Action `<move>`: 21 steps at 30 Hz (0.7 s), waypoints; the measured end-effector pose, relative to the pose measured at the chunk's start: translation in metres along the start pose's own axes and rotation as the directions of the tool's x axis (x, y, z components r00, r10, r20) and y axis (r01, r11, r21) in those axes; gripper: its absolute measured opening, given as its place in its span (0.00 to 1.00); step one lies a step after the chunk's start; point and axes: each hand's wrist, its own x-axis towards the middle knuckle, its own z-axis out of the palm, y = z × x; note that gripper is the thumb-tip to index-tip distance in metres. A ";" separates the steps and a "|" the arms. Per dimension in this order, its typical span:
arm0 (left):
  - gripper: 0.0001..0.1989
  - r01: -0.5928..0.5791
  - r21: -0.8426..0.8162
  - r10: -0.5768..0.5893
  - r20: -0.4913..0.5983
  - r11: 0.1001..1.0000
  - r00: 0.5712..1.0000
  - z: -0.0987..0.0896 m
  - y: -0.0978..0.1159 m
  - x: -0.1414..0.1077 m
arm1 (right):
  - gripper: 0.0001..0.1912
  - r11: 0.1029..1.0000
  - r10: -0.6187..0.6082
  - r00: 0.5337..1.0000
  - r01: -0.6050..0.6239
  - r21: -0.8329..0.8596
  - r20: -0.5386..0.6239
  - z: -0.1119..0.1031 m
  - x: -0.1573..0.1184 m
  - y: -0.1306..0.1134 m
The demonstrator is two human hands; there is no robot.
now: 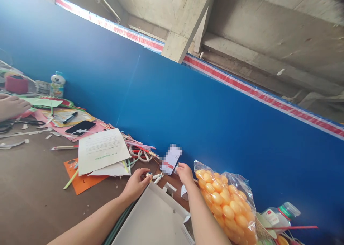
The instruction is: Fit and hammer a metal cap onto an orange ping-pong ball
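Observation:
My left hand (139, 182) is closed around a small shiny object, blue and metallic, too small to name, above the top corner of a pale tray (158, 212). Beside its fingertips lie small white pieces (158, 177). Close to the lit phone (171, 160), which leans near the blue panel, my right hand (185, 172) has its fingers pressed together. A small pale item shows at those fingertips, but I cannot make it out. Small white paper pieces (170, 188) lie between my hands.
A bag of orange balls (228, 205) stands at the right, near a clear bottle (281, 214). Left are printed paper (102, 150), orange paper (86, 178), a dark phone (80, 127) and straws. Another person's hand (12, 107) is at the far left. A blue panel (166, 94) runs behind.

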 end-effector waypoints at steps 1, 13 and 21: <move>0.21 -0.001 -0.001 0.001 0.002 1.000 1.000 0.000 0.000 0.000 | 0.15 1.000 -0.008 1.000 0.008 0.004 -0.006 -0.003 -0.004 -0.002; 0.22 -0.001 -0.011 0.001 0.009 1.000 1.000 -0.006 0.003 -0.002 | 0.16 0.981 -0.180 0.980 0.185 0.053 -0.079 -0.027 -0.067 -0.025; 0.22 -0.021 -0.001 0.021 -0.043 1.000 0.999 -0.012 0.005 -0.006 | 0.16 0.953 -0.293 0.951 0.300 0.052 -0.100 -0.052 -0.144 0.000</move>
